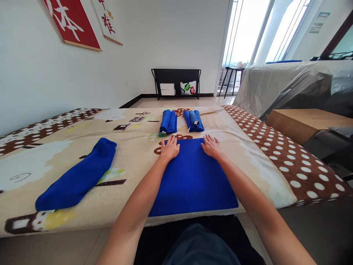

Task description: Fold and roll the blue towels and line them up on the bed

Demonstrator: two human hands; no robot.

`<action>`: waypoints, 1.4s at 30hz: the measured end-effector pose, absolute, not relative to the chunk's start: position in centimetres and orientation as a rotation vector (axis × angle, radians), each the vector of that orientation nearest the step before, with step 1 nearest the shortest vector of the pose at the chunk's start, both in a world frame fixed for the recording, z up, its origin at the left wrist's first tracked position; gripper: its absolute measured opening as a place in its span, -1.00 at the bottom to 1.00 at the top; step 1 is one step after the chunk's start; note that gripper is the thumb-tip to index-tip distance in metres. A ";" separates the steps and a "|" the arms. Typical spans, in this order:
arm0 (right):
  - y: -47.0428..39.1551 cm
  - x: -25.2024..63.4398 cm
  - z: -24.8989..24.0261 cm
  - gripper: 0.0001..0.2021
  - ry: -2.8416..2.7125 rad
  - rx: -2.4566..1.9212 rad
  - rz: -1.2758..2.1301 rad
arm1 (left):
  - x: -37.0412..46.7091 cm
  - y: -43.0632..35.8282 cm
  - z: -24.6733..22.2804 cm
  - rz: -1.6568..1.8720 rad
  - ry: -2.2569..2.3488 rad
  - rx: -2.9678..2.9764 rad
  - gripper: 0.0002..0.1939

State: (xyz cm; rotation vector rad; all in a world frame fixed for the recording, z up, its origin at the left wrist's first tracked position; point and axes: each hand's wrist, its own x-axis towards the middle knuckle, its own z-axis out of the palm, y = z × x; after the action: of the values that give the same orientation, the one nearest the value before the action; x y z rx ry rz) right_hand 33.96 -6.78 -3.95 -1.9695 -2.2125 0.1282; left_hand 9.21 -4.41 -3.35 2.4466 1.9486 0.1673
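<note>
A blue cloth (194, 180) lies flat on the patterned blanket (138, 147), directly in front of me. My left hand (170, 148) rests palm down on its far left corner, fingers apart. On the far right corner lies my right hand (211, 146), also flat with spread fingers. Just beyond my hands are two groups of rolled blue cloths, one at the left (168, 122) and one at the right (193, 121). Another blue cloth (78, 176), loosely bunched and long, lies to the left.
Beyond the blanket, a black rack (176, 76) holding white boxes stands by the wall. A cardboard box (306, 123) and plastic-covered furniture (281, 82) are at the right. A black stool (231, 79) stands near the window.
</note>
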 end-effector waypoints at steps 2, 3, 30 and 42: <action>-6.9 31.3 -3.9 -0.40 -2.318 -1.843 0.155 | 11.3 -4.8 -3.4 0.151 1.835 2.505 -0.39; -6.9 30.3 -4.0 -0.41 -2.359 -1.793 0.175 | 12.0 -5.0 -3.5 0.140 1.785 2.525 -0.39; -7.3 31.6 -4.5 -0.42 -2.187 -1.926 0.212 | 8.4 -5.7 -4.3 0.213 1.938 2.403 -0.39; -9.9 30.7 -3.9 -0.40 -2.192 -1.880 0.016 | 9.8 -8.4 -3.1 0.210 1.822 2.552 -0.41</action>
State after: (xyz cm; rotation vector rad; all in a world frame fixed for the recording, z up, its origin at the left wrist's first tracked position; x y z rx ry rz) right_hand 30.67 -9.95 -3.87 -1.8802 -2.1916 0.0161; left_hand 9.81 -8.35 -3.13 2.5517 1.8220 0.2099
